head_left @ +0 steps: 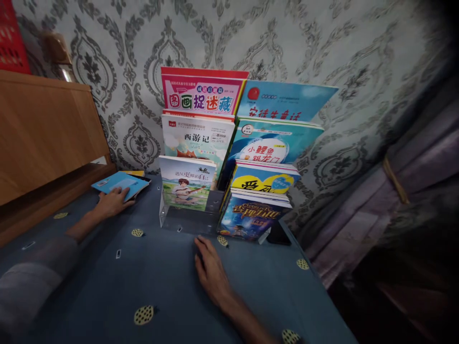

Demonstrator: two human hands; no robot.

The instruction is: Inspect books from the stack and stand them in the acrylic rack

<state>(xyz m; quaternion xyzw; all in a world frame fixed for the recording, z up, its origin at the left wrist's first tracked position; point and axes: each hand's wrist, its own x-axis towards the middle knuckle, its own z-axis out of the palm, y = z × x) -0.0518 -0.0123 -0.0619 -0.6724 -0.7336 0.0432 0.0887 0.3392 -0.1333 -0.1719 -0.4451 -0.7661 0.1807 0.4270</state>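
Observation:
My left hand (114,202) lies with its fingers spread on a light blue book (120,183), the top of a small stack at the left. On the dark blue cloth in front of the rack, my right hand (211,272) rests with thumb and fingers apart, holding nothing. A clear tiered rack (190,221) holds upright books in two columns. Its left column has a pink book (201,95), a white and green book (197,138) and a small landscape-covered book (188,184). The right column includes teal books (287,138), a yellow and blue book (265,179) and a dark blue book (251,217).
A wooden cabinet (46,138) stands along the left edge, with a red basket (12,40) on top. A dark flat object (278,235) lies right of the rack. Patterned wallpaper is behind, and a curtain (376,215) hangs at the right.

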